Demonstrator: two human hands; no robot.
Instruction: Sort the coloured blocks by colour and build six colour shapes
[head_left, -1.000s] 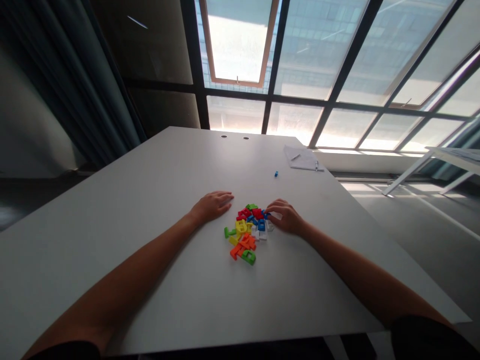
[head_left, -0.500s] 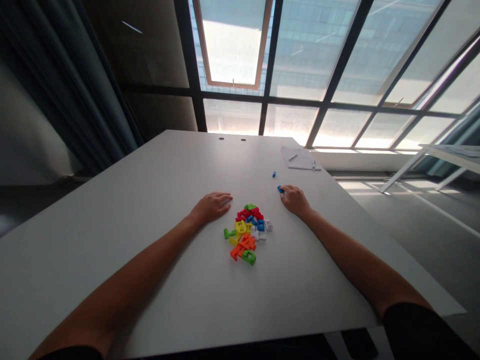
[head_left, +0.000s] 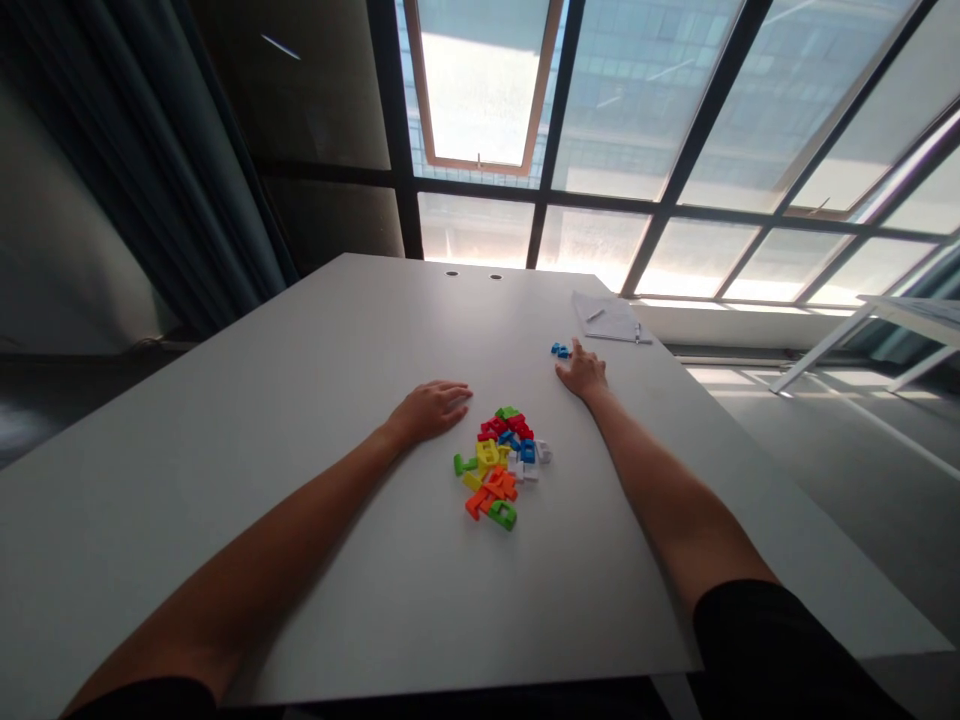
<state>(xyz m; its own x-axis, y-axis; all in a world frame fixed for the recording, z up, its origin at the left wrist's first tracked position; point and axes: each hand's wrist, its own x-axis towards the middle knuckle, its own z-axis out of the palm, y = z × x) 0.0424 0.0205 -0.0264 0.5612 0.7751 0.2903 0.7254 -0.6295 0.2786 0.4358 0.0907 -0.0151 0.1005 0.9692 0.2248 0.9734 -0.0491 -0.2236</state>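
A tall window point(head_left: 600, 130) fills the far wall, with a dark curtain point(head_left: 127, 150) to its left and the end of a second white table point(head_left: 907, 315) showing at the right. The nearer white table point(head_left: 225, 420) runs out towards the glass, and two round holes point(head_left: 451, 273) sit near its far edge. A sheet of paper point(head_left: 606, 318) lies by the far right corner with a pen point(head_left: 595, 315) on it.

A pile of plastic letters point(head_left: 499, 470) in red, green, blue, yellow, orange and white lies near the table's middle. Its long axis runs from the far end, with red and green letters, towards the person, ending in orange and green. Two small blue pieces point(head_left: 559, 350) lie well beyond the pile, towards the paper.

Both forearms reach forward from black sleeves. The left hand point(head_left: 429, 412) rests palm down, loosely curled and empty, just left of the pile's far end, and is the nearer hand to it. The right hand point(head_left: 583, 372) lies open and palm down, farther from the pile, its fingers just beside the blue pieces and grasping nothing.
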